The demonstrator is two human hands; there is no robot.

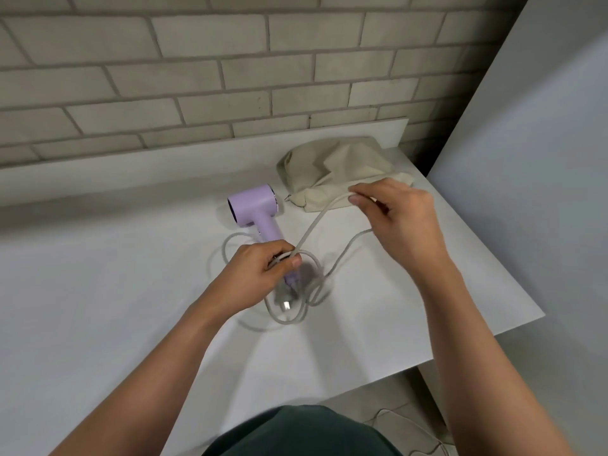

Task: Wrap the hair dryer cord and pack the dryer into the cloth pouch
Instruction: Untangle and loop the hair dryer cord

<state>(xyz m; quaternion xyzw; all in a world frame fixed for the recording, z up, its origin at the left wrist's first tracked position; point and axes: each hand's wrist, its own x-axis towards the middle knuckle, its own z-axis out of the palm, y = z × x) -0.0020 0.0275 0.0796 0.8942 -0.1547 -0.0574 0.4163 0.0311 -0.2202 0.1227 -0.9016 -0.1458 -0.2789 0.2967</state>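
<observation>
the left hand [263,268] is gripping the lower end of the lilac hair dryer [255,205] at the centre of the frame, its fingers curling round the handle and some turns of the grey cord [312,225]. the right hand [394,218] is pinching the cord higher up, right of centre. slack loops are lying on the white table [98,291] and the plug [285,304] is dangling below the handle, so the turns are likely to slip off or tangle if tension drops. the cloth pouch [332,169] is lying crumpled behind the right hand; the dryer is sitting outside it, and its contents are hidden.
</observation>
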